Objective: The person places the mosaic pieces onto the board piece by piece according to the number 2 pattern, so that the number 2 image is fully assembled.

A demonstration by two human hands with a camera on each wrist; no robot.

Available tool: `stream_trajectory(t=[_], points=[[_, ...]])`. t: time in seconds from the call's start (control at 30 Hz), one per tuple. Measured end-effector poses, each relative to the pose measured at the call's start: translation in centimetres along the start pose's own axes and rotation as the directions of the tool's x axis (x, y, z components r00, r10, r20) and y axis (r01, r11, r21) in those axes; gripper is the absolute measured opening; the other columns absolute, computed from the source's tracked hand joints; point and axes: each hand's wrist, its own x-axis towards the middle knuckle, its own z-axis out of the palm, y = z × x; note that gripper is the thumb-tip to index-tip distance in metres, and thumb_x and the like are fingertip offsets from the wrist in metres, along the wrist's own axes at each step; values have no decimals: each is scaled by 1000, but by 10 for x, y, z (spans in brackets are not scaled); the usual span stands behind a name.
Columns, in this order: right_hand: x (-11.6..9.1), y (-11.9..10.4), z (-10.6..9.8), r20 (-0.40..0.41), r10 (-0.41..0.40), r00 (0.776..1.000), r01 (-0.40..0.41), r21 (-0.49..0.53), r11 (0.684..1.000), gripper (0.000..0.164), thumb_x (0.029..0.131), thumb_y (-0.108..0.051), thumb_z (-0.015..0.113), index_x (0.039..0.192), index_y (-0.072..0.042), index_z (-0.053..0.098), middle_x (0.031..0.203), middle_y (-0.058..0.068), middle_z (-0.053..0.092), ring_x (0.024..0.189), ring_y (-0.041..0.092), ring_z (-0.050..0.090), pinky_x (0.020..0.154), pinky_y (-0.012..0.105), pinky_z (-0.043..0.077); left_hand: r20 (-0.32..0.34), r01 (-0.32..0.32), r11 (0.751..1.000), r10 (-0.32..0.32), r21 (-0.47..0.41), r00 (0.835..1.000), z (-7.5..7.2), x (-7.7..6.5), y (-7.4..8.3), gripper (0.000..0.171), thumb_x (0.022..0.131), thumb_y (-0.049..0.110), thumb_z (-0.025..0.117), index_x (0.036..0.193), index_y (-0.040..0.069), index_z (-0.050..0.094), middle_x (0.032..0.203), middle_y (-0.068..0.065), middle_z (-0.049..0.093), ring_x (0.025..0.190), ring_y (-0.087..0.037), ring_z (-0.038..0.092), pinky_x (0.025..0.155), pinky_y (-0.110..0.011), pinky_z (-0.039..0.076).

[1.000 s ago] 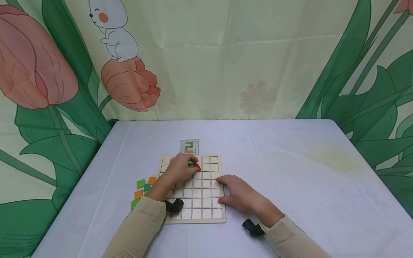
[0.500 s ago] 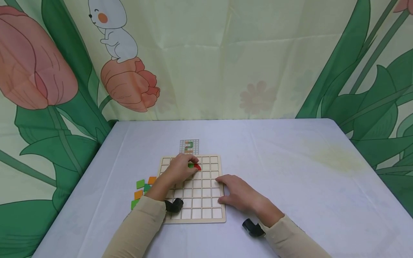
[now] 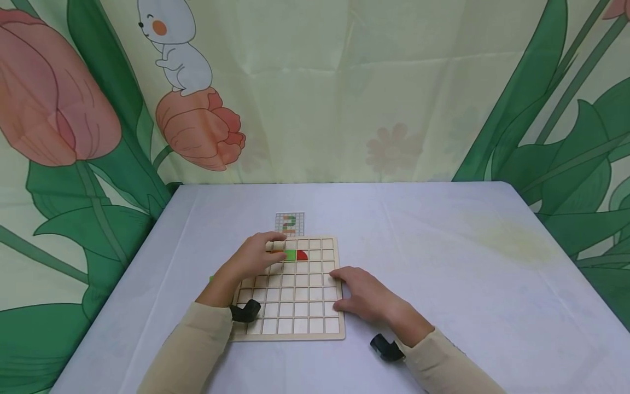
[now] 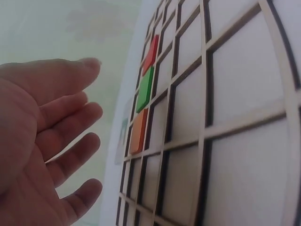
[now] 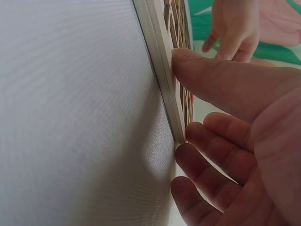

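Observation:
A wooden grid board [image 3: 295, 337] lies on the table with square cells. Three pieces sit in a row of its cells: a red quarter-round piece [image 3: 302, 255], a green square [image 3: 291, 255] and an orange piece [image 4: 138, 132], the last mostly covered by my left hand in the head view. My left hand [image 3: 250, 256] hovers over the board's upper left, thumb and fingers parted, holding nothing. At the board's right edge, my right hand [image 3: 365, 295] rests its thumb and fingertips, spread apart along the rim.
Just beyond the board lies a small pattern card [image 3: 290, 224] with a coloured figure on a grid. A bit of a green piece [image 3: 211, 278] shows left of my left forearm, which hides what lies there. A printed curtain [image 3: 315, 109] hangs behind the table.
My left hand has drawn back to the left from the red and green pieces, uncovering them, and its forearm now hides the loose pieces. My right hand has stayed put.

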Motion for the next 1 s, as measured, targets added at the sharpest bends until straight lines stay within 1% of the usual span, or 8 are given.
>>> stream_trajectory(t=[0.17,0.33,0.47,0.53,0.63,0.77,0.9,1.0], points=[[-1,1,1,1,10,1000,-10,8,1000,61,85,-13,80,138,1,54,139,13,55,132,31,48,109,46,37,6,10,999,-9,-36,1000,-5,-8,-6,54,96,27,68,145,11,53,150,-13,47,142,-37,34,107,-59,36],[-1,1,2,-1,12,1000,-12,10,1000,61,85,-14,80,138,1,54,139,12,55,132,30,48,109,46,38,-4,19,1000,-19,-23,1000,-12,-15,-11,63,95,31,70,151,13,46,153,-16,41,143,-41,31,107,-62,34],[-1,1,2,1,10,1000,-10,10,1000,61,85,-13,79,139,0,54,139,12,55,132,30,48,109,46,37,-22,47,999,-47,-12,999,-17,-20,-17,68,95,32,70,154,15,41,155,-17,38,144,-41,29,107,-63,33],[-2,1,2,4,6,1000,-6,13,1000,61,85,-13,79,139,0,53,140,12,54,133,31,47,110,46,37,-36,57,998,-57,-4,998,-20,-23,-20,68,95,33,70,154,15,41,155,-17,38,144,-42,29,107,-63,33],[-1,1,2,8,3,1000,-3,11,1000,61,85,-13,78,139,1,53,140,13,54,133,31,47,109,46,37,-57,93,996,-94,-18,994,-24,-30,-27,67,94,34,71,153,16,44,155,-16,39,144,-41,28,107,-63,34],[-1,1,1,7,8,1000,-8,2,1000,61,85,-14,79,139,0,54,139,12,55,132,30,48,109,46,38,-67,141,989,-144,-48,987,-30,-39,-36,68,93,35,72,152,17,45,156,-16,38,145,-41,27,108,-63,31],[0,1,0,3,18,1000,-18,12,1000,62,85,-15,80,139,0,54,139,12,55,132,30,48,109,46,38,-81,160,986,-163,-38,983,-35,-45,-41,69,92,36,72,152,15,45,155,-20,38,143,-45,28,108,-65,31],[0,1,0,4,21,1000,-21,18,1000,62,84,-15,80,139,0,54,139,12,55,132,30,47,109,46,37,-97,174,984,-175,-24,980,-38,-48,-43,68,92,36,73,150,14,47,154,-21,39,140,-49,30,106,-65,33]])
